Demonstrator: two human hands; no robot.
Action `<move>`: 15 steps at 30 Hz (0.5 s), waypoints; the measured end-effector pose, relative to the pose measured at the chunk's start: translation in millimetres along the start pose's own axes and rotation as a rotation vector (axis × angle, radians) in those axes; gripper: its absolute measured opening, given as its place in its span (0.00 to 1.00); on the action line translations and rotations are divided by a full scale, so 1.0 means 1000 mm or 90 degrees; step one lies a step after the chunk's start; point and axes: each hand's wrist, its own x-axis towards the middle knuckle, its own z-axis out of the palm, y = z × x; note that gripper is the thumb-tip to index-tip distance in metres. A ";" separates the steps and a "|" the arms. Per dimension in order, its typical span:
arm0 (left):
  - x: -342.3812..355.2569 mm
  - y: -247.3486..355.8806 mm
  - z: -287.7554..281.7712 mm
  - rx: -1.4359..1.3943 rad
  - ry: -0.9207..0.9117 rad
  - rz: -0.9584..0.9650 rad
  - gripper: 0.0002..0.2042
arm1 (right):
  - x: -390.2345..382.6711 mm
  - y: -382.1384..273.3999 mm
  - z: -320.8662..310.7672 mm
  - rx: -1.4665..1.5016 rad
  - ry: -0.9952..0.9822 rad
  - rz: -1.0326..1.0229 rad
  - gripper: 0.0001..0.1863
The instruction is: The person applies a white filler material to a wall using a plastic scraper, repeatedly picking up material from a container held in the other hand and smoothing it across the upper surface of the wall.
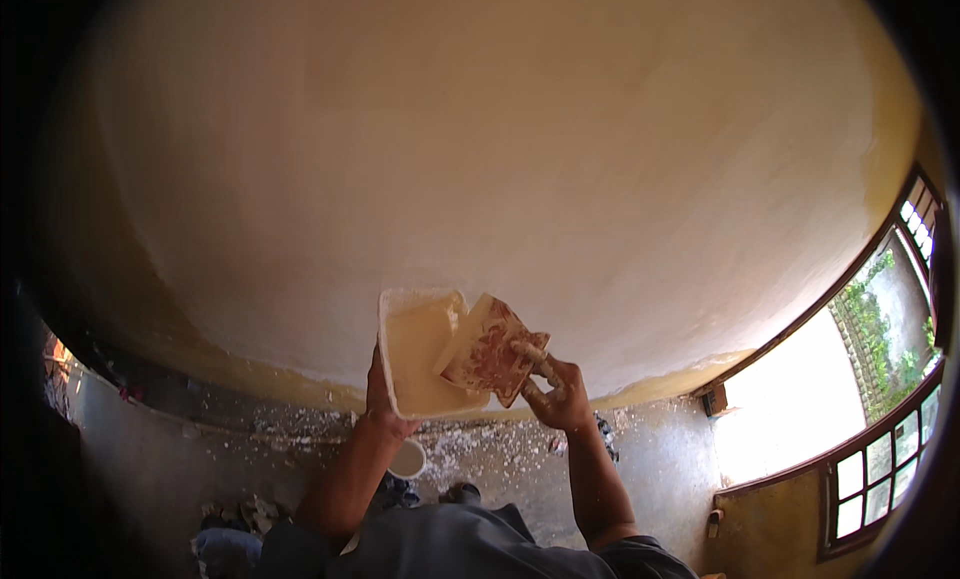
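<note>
I see two hands raised in front of a pale, freshly coated wall [500, 129]. My left hand [378, 399] grips a flat rectangular board [415, 354] from beneath, fingers wrapped around its lower left corner; the palm is hidden behind it. The board is tilted, its face loaded with a smooth layer of cream-coloured filler [412, 344] that covers most of the surface.

My right hand [560, 394] is closed around the handle of a trowel [492, 351], fingers curled tight, at least one finger lying along the blade's back. The blade is broad, stained reddish-brown and smeared with pale filler. It rests across the board's right edge, its left corner touching the filler near the board's upper right corner. Both hands are dusted with dried material.

The wall fills the upper frame; a darker yellow band runs along its foot where it meets the floor [650, 449]. The floor is grey and littered with white flecks, thickest just below the wall. A white bucket [407, 459] stands on the floor beside my left forearm. A window [870, 379] with dark frames sits at the right edge, showing bright daylight and greenery outside. Crumpled rags [240, 519] lie on the floor at lower left.
</note>
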 end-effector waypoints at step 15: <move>0.005 0.005 -0.024 -0.057 0.000 -0.016 0.21 | 0.142 -0.125 -0.108 -0.418 0.440 -0.327 0.19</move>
